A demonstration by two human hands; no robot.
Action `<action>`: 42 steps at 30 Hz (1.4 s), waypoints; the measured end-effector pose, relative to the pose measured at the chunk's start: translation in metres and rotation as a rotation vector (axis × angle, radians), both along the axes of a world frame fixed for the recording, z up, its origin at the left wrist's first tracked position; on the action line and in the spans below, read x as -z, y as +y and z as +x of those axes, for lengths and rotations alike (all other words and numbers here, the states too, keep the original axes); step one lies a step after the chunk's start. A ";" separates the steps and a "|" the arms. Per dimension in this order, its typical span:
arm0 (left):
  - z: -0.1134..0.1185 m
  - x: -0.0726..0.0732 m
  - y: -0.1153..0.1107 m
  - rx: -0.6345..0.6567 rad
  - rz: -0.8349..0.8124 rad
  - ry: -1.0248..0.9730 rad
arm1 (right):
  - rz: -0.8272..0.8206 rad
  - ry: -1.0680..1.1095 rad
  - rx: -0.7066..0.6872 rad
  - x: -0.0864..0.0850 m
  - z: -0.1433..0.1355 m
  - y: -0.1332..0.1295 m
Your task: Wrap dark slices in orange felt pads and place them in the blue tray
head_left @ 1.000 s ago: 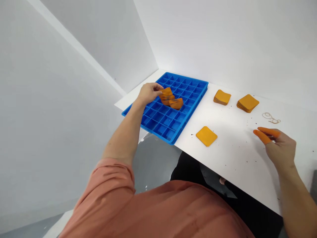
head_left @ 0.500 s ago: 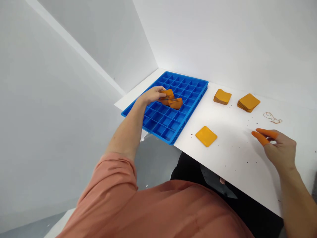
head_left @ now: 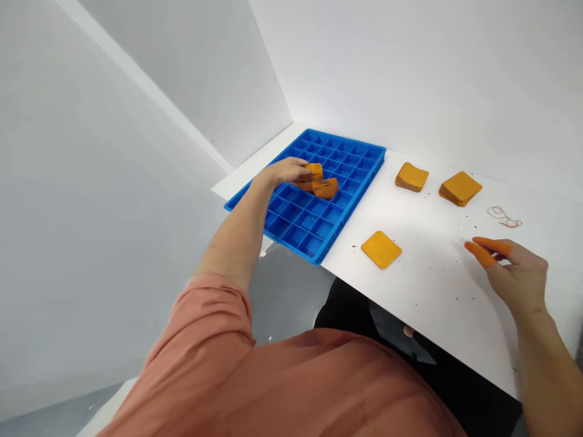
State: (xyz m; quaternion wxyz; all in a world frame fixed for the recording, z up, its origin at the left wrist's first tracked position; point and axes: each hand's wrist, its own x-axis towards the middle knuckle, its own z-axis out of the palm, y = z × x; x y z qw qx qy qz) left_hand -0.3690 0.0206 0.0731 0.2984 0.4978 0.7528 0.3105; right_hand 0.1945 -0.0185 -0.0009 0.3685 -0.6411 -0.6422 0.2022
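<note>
My left hand [head_left: 290, 170] is closed on the edge of a stack of thin orange-yellow square pieces [head_left: 313, 172] over the blue compartment tray [head_left: 328, 244]. Against that stack leans a second bundle of the same pieces [head_left: 325, 189], resting on the tray's dividers. Whether the held stack touches the tray is hidden by the hand. My right hand [head_left: 518, 267] hovers above the white table, its thumb and forefinger in orange finger cots and a little apart with nothing between them.
On the white table [head_left: 437, 328] lie a flat orange-yellow square [head_left: 381, 249] near the front edge and two piles of squares, one left [head_left: 412, 176] and one right [head_left: 460, 188]. A loose rubber band [head_left: 504, 216] and dark crumbs lie nearby. White walls stand behind and left.
</note>
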 end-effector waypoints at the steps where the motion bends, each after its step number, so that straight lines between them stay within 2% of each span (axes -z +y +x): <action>1: 0.000 -0.001 0.000 0.027 -0.067 -0.032 | -0.008 -0.008 0.000 0.001 0.000 0.000; 3: -0.001 -0.002 0.001 0.067 -0.150 -0.064 | -0.005 -0.022 -0.005 0.002 0.001 0.001; 12: -0.004 -0.002 0.003 0.068 -0.195 -0.117 | -0.006 -0.035 0.001 0.004 0.003 0.002; 25: -0.024 0.011 -0.017 0.050 -0.052 -0.404 | -0.054 -0.091 0.004 0.006 0.007 0.004; 31: -0.033 0.018 -0.015 0.037 -0.041 -0.404 | -0.107 -0.072 0.036 0.006 0.008 0.005; 42: -0.041 0.024 -0.015 0.153 -0.036 -0.411 | -0.137 -0.096 0.053 0.001 0.003 0.005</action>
